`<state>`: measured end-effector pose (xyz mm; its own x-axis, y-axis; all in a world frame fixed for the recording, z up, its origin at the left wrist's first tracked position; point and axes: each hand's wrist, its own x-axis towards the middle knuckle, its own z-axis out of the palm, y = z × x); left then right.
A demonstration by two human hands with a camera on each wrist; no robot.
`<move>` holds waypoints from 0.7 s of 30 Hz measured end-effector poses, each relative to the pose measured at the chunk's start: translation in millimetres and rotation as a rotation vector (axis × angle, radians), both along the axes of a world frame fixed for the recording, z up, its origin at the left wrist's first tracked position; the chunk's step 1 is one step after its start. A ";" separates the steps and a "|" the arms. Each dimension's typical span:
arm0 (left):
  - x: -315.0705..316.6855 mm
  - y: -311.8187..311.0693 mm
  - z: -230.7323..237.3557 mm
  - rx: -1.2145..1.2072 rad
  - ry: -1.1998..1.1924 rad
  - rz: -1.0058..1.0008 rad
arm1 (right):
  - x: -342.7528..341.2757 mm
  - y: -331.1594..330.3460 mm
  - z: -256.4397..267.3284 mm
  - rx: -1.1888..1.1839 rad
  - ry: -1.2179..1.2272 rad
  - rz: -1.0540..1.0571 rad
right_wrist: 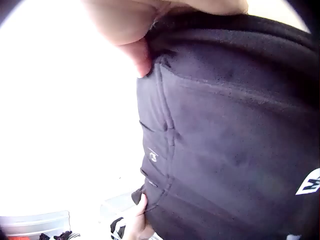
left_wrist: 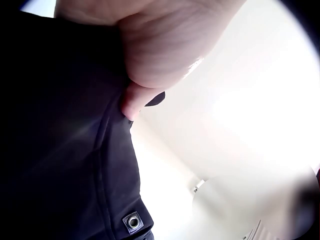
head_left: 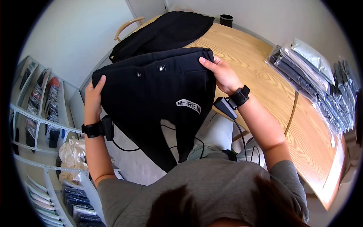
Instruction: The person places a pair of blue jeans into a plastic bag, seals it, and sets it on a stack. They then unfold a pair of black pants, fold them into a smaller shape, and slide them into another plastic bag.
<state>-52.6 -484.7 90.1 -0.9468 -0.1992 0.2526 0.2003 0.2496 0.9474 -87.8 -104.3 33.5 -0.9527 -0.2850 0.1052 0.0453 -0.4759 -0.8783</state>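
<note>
Black pants (head_left: pixel 143 94) hang in front of the body, held up by the waistband, with both legs dangling toward the lap. At one end of the waistband my left hand (head_left: pixel 93 99) grips the fabric, its thumb on the front side. My right hand (head_left: pixel 224 75) pinches the opposite end, thumb over the top edge and the other fingers hidden behind the cloth. Two metal eyelets (head_left: pixel 162 69) sit near the waistband's middle, and a white patch (head_left: pixel 188 106) reading "M-REN" is on one thigh. The left wrist view shows an eyelet (left_wrist: pixel 133 222) up close.
Another black garment (head_left: pixel 166 34) lies across the far end of the wooden table (head_left: pixel 245 49). A black cup (head_left: pixel 226 20) stands behind it. Stacks of bagged clothes (head_left: pixel 298 70) fill the table's right side. Shelves (head_left: pixel 41 119) with packaged items line the left. Cables (head_left: pixel 242 140) hang from the wrist cameras.
</note>
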 end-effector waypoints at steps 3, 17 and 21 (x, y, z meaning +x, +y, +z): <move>-0.1 13.4 -7.1 -0.002 -0.031 0.000 | -2.9 -5.1 -2.0 0.004 -0.050 -0.083; 10.0 180.3 -82.4 -0.475 0.312 0.066 | 35.8 -96.1 -37.8 0.288 0.204 -0.228; 14.7 177.7 -79.0 -0.518 0.216 -0.099 | 31.4 -83.6 -49.5 0.233 0.113 -0.133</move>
